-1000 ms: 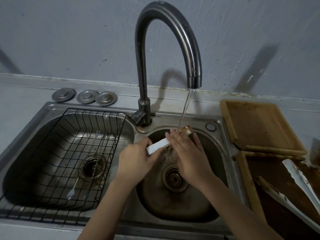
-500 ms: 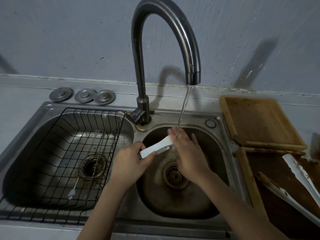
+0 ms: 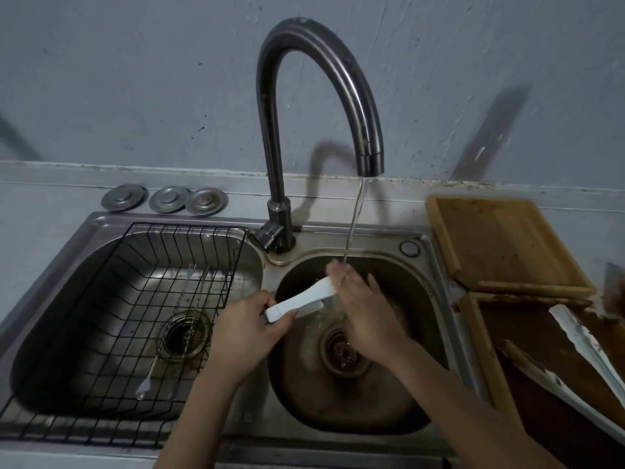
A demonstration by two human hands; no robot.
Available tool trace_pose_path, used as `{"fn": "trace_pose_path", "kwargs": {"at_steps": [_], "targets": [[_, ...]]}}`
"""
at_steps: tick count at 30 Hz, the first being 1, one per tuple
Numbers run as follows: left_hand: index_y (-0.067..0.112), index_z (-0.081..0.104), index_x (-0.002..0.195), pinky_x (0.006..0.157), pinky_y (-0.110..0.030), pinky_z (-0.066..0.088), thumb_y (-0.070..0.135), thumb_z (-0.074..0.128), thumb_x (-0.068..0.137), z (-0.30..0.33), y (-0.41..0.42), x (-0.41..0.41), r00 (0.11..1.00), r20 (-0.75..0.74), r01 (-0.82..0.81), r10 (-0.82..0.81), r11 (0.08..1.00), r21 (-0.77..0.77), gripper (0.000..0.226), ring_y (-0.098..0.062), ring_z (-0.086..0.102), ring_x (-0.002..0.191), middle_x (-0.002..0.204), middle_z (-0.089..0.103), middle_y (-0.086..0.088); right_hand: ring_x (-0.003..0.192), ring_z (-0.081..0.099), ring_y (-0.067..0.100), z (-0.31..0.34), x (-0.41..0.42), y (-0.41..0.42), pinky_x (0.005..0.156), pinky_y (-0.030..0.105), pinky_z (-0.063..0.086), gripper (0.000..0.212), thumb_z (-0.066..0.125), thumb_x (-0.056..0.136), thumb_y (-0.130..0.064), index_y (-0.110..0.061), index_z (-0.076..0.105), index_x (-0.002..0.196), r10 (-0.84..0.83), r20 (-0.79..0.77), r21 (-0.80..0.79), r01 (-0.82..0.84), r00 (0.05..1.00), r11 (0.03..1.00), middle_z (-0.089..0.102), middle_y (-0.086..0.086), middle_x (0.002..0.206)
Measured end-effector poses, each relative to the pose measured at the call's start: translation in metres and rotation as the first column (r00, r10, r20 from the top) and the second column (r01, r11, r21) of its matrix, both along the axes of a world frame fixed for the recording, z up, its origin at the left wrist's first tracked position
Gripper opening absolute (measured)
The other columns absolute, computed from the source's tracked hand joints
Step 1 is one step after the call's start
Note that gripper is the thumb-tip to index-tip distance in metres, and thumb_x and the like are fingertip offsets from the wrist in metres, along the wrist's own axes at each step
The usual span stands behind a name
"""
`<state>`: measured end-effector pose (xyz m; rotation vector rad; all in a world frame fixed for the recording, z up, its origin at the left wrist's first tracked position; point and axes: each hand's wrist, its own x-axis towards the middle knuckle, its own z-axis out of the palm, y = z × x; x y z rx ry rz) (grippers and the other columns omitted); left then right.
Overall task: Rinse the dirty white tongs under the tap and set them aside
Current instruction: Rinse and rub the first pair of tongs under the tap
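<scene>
Your left hand (image 3: 248, 328) gripped the white tongs (image 3: 299, 299) by the hinge end; your right hand (image 3: 363, 304) cupped their tips beneath the tap (image 3: 370, 164) stream.

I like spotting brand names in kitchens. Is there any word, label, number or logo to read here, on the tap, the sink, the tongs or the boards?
None can be read.
Faint stamped marks on the sink front rim: too blurred to read.
White tongs, tap, wooden boards: no visible text.

white tongs (image 3: 297, 301) far end hidden behind right hand (image 3: 363, 308), wooden tray (image 3: 473, 336) cut by right edge
</scene>
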<state>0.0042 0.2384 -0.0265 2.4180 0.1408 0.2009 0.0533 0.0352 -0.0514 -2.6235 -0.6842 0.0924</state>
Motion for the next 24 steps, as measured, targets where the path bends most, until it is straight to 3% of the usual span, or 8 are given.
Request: {"fn": "trace_pose_path", "kwargs": {"at_steps": [2, 5, 9, 11, 14, 19, 21, 24], "targets": [[0.025, 0.051, 0.060, 0.043, -0.021, 0.028, 0.043, 0.070, 0.073, 0.000, -0.001, -0.004, 1.000, 0.012, 0.003, -0.003, 1.000, -0.005, 0.028, -0.004, 0.049, 0.048, 0.050, 0.052, 0.007, 0.136, 0.034, 0.021, 0.002, 0.012, -0.014, 0.107, 0.031, 0.033, 0.088, 0.053, 0.085, 0.001, -0.022, -0.003, 0.148, -0.227, -0.319, 0.127, 0.279, 0.920, 0.952, 0.025, 0.005, 0.154], [0.027, 0.050, 0.061, 0.042, -0.022, 0.027, 0.047, 0.068, 0.072, 0.002, -0.002, -0.004, 0.998, 0.063, -0.028, 0.025, 0.998, 0.056, 0.029, -0.004, 0.049, 0.046, 0.046, 0.049, 0.008, 0.129, 0.042, 0.027, 0.004, 0.027, -0.028, 0.102, 0.035, 0.036, 0.061, 0.043, 0.090, -0.002, -0.012, 0.021, 0.146, -0.401, -0.475, 0.272, 0.563, 0.784, 0.780, 0.035, 0.015, 0.148], [0.027, 0.056, 0.069, 0.042, -0.019, 0.029, 0.050, 0.067, 0.073, 0.003, -0.006, -0.002, 0.980, 0.184, 0.008, -0.077, 0.937, 0.349, 0.025, -0.012, 0.053, 0.046, 0.048, 0.050, 0.010, 0.069, 0.067, 0.017, 0.022, 0.031, -0.025, 0.058, 0.030, 0.055, 0.024, 0.044, 0.095, -0.032, -0.018, 0.056, 0.111, -0.167, -0.697, 0.548, 0.668, 0.698, 0.503, 0.062, 0.013, 0.111], [0.024, 0.060, 0.069, 0.041, -0.020, 0.031, 0.048, 0.062, 0.075, 0.005, -0.010, -0.002, 0.949, 0.268, 0.029, -0.166, 0.892, 0.452, 0.024, -0.013, 0.053, 0.043, 0.049, 0.054, 0.006, 0.061, 0.068, 0.016, 0.024, 0.027, -0.020, 0.051, 0.026, 0.055, 0.033, 0.050, 0.091, -0.039, -0.012, 0.055, 0.108, -0.093, -0.734, 0.536, 0.657, 0.673, 0.530, 0.064, 0.012, 0.097], [0.021, 0.061, 0.066, 0.043, -0.022, 0.036, 0.041, 0.056, 0.078, 0.005, -0.016, -0.001, 0.855, 0.413, 0.028, -0.313, 0.824, 0.566, 0.024, -0.014, 0.052, 0.044, 0.051, 0.055, 0.005, 0.069, 0.071, 0.021, 0.021, 0.023, -0.010, 0.057, 0.030, 0.057, 0.055, 0.066, 0.083, -0.032, -0.008, 0.042, 0.125, -0.061, -0.758, 0.534, 0.672, 0.649, 0.513, 0.067, 0.014, 0.096], [0.019, 0.060, 0.062, 0.045, -0.027, 0.039, 0.030, 0.057, 0.082, 0.002, -0.022, 0.002, 0.766, 0.507, 0.000, -0.395, 0.789, 0.614, 0.023, -0.018, 0.054, 0.049, 0.051, 0.057, 0.004, 0.088, 0.069, 0.021, 0.013, 0.010, 0.002, 0.074, 0.036, 0.059, 0.108, 0.087, 0.055, -0.028, -0.038, 0.016, 0.136, -0.092, -0.731, 0.567, 0.678, 0.676, 0.468, 0.056, 0.008, 0.113], [0.018, 0.062, 0.064, 0.045, -0.026, 0.040, 0.029, 0.056, 0.081, 0.002, -0.022, 0.002, 0.760, 0.512, -0.004, -0.401, 0.785, 0.620, 0.021, -0.018, 0.055, 0.050, 0.052, 0.058, 0.004, 0.088, 0.069, 0.019, 0.013, 0.012, 0.002, 0.071, 0.033, 0.060, 0.096, 0.084, 0.060, -0.024, -0.033, 0.024, 0.135, -0.108, -0.699, 0.627, 0.679, 0.707, 0.381, 0.053, 0.007, 0.117], [0.017, 0.063, 0.064, 0.046, -0.025, 0.039, 0.027, 0.055, 0.080, 0.001, -0.021, 0.005, 0.762, 0.516, -0.008, -0.392, 0.790, 0.613, 0.021, -0.017, 0.056, 0.051, 0.053, 0.059, 0.004, 0.072, 0.071, 0.015, 0.019, 0.020, 0.001, 0.056, 0.023, 0.056, 0.041, 0.063, 0.086, -0.018, -0.017, 0.043, 0.122, -0.162, -0.646, 0.692, 0.662, 0.746, 0.286, 0.061, 0.016, 0.106]]}}
